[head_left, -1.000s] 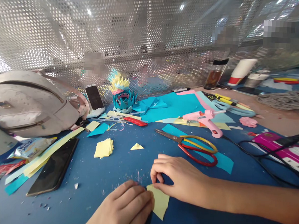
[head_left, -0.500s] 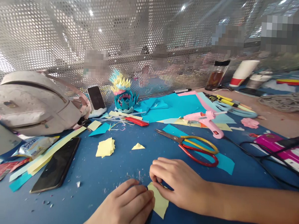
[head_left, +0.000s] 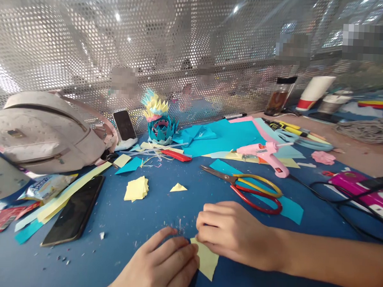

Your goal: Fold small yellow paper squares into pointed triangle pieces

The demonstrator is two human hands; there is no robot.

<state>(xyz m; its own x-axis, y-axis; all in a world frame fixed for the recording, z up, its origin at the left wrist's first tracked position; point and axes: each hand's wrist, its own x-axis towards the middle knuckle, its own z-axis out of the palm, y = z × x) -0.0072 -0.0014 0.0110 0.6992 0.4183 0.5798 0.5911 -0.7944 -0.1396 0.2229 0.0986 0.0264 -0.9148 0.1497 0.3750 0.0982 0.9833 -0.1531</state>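
Small pale-yellow paper piece [head_left: 209, 262] on a dark-blue bench [head_left: 115, 259], bare left hand [head_left: 166, 262] over its left edge, fingers close together, bare right hand [head_left: 233, 233] at its upper edge, fingers curled, any grip hidden, metal scissors with red and yellow handles [head_left: 233, 178] just beyond.

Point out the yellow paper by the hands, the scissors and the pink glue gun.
Yellow paper [head_left: 208, 261]: head view, on its uncovered part.
Scissors [head_left: 232, 179]: head view, on the metal near the pivot.
Pink glue gun [head_left: 268, 155]: head view, on its body.
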